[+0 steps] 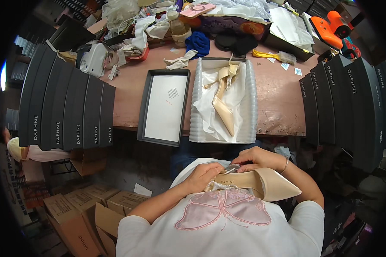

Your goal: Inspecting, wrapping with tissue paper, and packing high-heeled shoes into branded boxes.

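Close to the chest, the left hand grips the heel end of a cream pointed shoe by its pearl strap while the right hand pinches the strap's buckle, and its twin shoe lies in the open box on the bench.

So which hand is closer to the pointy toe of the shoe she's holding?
Right. The right hand rests at the beige high-heeled shoe, nearer its pointed toe. The left hand grips the far end by the pearl strap.
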Action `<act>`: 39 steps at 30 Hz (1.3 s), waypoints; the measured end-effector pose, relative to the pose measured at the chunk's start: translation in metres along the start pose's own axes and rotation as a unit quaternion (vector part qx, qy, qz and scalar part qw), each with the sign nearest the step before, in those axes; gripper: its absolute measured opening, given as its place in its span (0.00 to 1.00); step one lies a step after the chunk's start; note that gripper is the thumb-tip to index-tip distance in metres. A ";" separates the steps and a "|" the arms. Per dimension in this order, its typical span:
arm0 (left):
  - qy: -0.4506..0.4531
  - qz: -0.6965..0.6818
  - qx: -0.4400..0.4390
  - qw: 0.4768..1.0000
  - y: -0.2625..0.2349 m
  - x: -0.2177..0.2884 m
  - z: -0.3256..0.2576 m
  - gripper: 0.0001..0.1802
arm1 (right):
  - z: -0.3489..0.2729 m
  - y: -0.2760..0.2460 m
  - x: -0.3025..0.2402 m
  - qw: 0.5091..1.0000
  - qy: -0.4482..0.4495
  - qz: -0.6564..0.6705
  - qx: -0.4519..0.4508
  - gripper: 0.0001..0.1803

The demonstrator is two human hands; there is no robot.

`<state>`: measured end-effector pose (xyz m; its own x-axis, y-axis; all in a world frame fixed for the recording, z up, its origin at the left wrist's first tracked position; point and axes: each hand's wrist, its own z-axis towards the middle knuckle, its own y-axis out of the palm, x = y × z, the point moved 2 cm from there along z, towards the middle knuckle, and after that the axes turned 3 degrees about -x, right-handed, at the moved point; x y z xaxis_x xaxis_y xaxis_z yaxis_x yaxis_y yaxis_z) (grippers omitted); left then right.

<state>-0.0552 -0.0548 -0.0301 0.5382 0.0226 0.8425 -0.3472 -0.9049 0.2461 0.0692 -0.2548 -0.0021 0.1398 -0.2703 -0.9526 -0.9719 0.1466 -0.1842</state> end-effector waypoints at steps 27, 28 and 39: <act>0.044 0.084 0.037 0.995 0.005 0.004 -0.004 0.17 | -0.003 0.007 -0.004 0.995 -0.059 -0.074 0.037 0.16; 0.045 0.087 0.036 0.995 0.004 0.005 -0.004 0.17 | -0.003 0.007 -0.005 0.995 -0.059 -0.077 0.038 0.16; 0.051 0.109 0.032 0.992 0.005 0.011 -0.005 0.16 | -0.006 0.011 -0.004 0.993 -0.064 -0.076 0.058 0.15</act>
<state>-0.0548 -0.0566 -0.0176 0.3736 -0.1366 0.9175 -0.3948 -0.9185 0.0241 0.0571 -0.2576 0.0014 0.3130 -0.1748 -0.9335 -0.9105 0.2246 -0.3473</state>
